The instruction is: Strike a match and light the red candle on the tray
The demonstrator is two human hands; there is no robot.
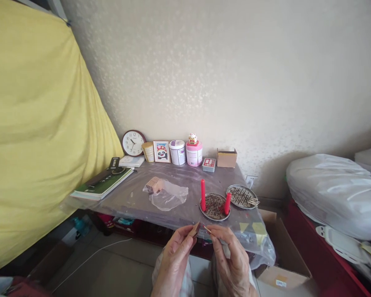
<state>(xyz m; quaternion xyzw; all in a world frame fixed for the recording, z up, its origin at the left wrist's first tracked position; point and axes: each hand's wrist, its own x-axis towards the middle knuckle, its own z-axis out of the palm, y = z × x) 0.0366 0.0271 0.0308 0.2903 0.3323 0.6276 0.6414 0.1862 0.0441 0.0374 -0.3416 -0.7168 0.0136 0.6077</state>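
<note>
My left hand is closed on a small matchbox, its narrow side turned toward the right. Pinched between the thumb and fingers of my right hand is a thin match, its tip apart from the box by a small gap. Just beyond both hands, a round metal plate with dark specks carries a tall red candle and a shorter red candle. I see no flame on either. Behind it to the right, a second metal plate bears several pale matchsticks.
A crumpled plastic bag with a small box lies mid-table. Along the wall stand a clock, a panda picture, tins and a cardboard box. Books lie left; an open carton sits on the floor, right.
</note>
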